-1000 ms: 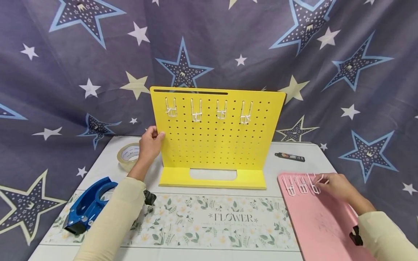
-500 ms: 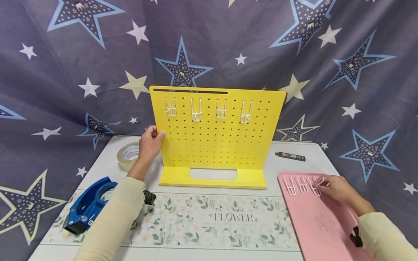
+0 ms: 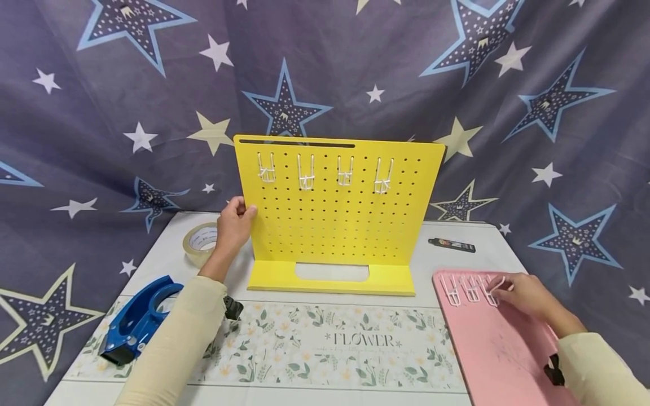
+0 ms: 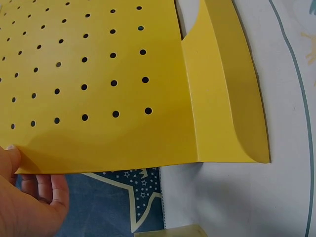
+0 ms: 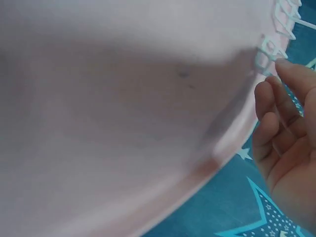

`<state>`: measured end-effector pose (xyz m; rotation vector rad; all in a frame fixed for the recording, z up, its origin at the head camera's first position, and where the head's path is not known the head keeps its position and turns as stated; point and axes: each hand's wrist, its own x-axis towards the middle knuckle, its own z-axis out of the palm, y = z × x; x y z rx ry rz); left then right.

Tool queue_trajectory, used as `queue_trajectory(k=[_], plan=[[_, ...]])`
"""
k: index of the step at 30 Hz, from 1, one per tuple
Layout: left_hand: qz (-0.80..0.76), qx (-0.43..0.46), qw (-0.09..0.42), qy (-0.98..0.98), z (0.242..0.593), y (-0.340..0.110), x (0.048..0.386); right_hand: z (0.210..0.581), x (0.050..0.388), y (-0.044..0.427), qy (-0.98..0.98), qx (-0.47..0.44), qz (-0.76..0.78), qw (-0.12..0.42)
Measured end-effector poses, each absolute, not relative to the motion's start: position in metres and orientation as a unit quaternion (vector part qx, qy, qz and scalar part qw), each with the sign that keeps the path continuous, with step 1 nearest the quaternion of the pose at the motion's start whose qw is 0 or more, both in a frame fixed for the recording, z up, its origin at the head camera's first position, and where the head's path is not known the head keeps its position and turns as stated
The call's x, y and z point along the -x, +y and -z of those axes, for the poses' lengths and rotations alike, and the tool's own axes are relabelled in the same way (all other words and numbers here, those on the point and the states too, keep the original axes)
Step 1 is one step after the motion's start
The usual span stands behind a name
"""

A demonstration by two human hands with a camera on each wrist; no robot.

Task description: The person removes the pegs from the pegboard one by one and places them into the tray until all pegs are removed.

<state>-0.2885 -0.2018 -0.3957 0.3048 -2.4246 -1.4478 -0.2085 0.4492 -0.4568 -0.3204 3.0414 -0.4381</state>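
Note:
My left hand (image 3: 235,224) grips the left edge of a yellow pegboard (image 3: 330,225), thumb in front and fingers behind, as the left wrist view (image 4: 37,192) shows. The board stands upright on its base, with several white wire hooks (image 3: 306,172) hung in a row near its top. At the far end of a pink tray (image 3: 500,344), my right hand (image 3: 525,293) pinches the rightmost white wire hook (image 3: 491,293) between thumb and fingers. Two similar hooks (image 3: 451,290) lie to its left on the tray. In the right wrist view the pinched hook (image 5: 261,58) is partly hidden by the fingertips.
Left of the board sits a roll of clear tape (image 3: 199,242). A blue tape dispenser (image 3: 137,321) stands nearer, beside my left forearm. A small black package (image 3: 451,245) lies behind the tray. A floral mat (image 3: 335,344) stretches across the front of the white table (image 3: 426,265).
My right hand has shifted very slightly and its fingers have lowered onto the rightmost hook on the tray. My left hand and the pegboard have stayed in place.

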Motion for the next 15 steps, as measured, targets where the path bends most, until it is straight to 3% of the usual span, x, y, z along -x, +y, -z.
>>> queue_trajectory(k=[6, 15], plan=[[0.503, -0.106, 0.154, -0.844, 0.395, -0.202, 0.287, 0.432, 0.214, 0.452, 0.986, 0.107, 0.13, 0.011], [0.498, -0.111, 0.151, -0.847, 0.394, -0.2, 0.288, 0.389, 0.22, 0.442, 0.985, 0.119, 0.112, -0.064]])
